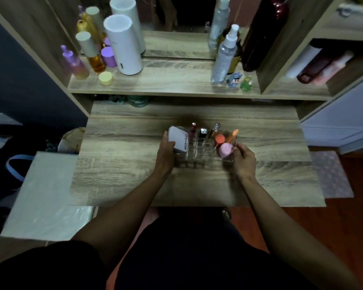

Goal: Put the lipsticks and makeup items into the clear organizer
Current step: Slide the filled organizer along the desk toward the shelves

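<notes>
The clear organizer [199, 152] stands on the wooden desk [122, 164], just in front of me. A white box [179, 140] marked "4U2skin" sits in its left section, and my left hand [166, 151] grips that box's left side. Upright in the back slots are a red lipstick [193, 127], a black lipstick [203, 132] and a small clear bottle [215, 127]. The right section holds an orange-capped item [219, 138], an orange tube [232, 136] and a pink round jar [225, 149]. My right hand [242, 159] holds the pink jar at the organizer's right edge.
The shelf behind carries a white cylinder [123, 45], purple and amber bottles [74, 62], a yellow jar [105, 78], a spray bottle [224, 55] and two small figurines [240, 81]. A pale box [43, 195] lies left of the desk.
</notes>
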